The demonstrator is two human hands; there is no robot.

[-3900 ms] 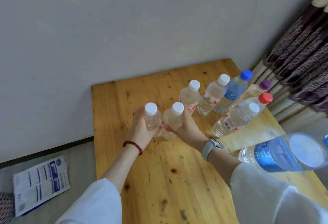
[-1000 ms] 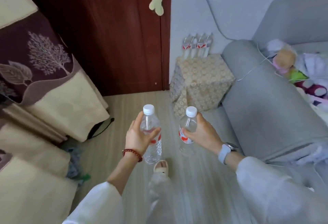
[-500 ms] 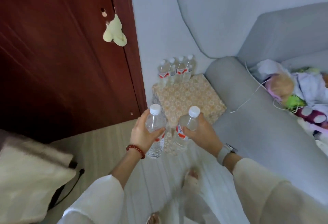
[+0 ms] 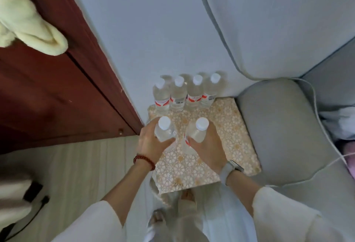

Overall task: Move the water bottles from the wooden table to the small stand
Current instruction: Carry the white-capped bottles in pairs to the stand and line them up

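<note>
Person is standing at the front edge of the small stand, which is covered in a patterned lace cloth and is sitting in the corner between the red-brown door and the grey sofa arm

Left hand is gripping one water bottle round its upper body, fingers and thumb curled about it; right hand is gripping a second water bottle the same way. Neither hand is free. The two hands are lying side by side with a narrow gap between them, not touching

Both held bottles are standing upright, white caps up, long axes near vertical. Whether their bases are already resting on the cloth cannot be told: the left one's base is hidden by the hand, and the right one's lower part is blurred against the pattern

Four bottles are already standing in a tight row along the back edge of the stand, against the wall, caps up, shoulders touching

Relation governing the next move: the held pair is sitting directly in front of that back row, toward the stand's left half, left bottle near the left edge. Free cloth is lying just beneath and in front of the hands and out toward the right edge. Judgement: the path is straight down, with each hand equally near its own spot; the left one is looking close to the edge, so a slight inward shift would be safer

A white cable is trailing over the sofa arm, well apart from the hands
</note>
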